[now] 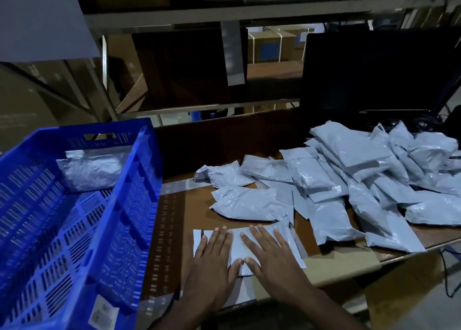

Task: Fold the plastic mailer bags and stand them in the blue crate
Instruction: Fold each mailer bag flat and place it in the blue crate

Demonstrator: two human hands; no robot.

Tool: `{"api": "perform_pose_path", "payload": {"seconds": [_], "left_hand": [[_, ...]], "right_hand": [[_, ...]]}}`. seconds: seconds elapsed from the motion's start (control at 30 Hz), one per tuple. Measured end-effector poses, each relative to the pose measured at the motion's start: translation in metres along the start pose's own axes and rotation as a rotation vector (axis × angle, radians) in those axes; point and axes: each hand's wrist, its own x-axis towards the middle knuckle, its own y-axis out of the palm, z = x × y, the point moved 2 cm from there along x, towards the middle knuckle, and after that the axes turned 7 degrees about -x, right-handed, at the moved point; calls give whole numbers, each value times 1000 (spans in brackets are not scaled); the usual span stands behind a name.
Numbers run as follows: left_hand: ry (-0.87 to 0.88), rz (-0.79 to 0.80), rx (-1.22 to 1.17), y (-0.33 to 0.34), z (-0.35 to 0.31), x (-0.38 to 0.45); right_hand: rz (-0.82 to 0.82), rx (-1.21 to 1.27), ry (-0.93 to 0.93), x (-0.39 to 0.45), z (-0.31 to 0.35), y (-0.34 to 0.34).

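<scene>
Mailer bag lies flat beneath both pressing hands.

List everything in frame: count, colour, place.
Crate: one, blue, left, tilted.
Bag in crate: one, grey, standing at the far wall.
Bag under hands: one, grey, flat at the near table edge.
Bag pile: many, grey, loose on the right; count unclear.
Table: one, brown.
Monitor: one, black, far right, off.
Shelving: grey frame, behind.
Left hand: flat on the bag.
Right hand: flat on the bag.
</scene>
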Motion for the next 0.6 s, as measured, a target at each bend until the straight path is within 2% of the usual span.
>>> {"api": "perform_pose_path", "payload": {"seconds": [0.2,0.37,0.6], "left_hand": [[-7,29,-108,-7,19,-14],[-64,-22,-119,-10,15,-11],[-30,-15,-188,-21,9,-16]], "right_hand": [[-51,21,112,-20,-18,-3],[-47,30,115,-17,-14,-12],[-39,25,63,-15,-17,-21]]}}
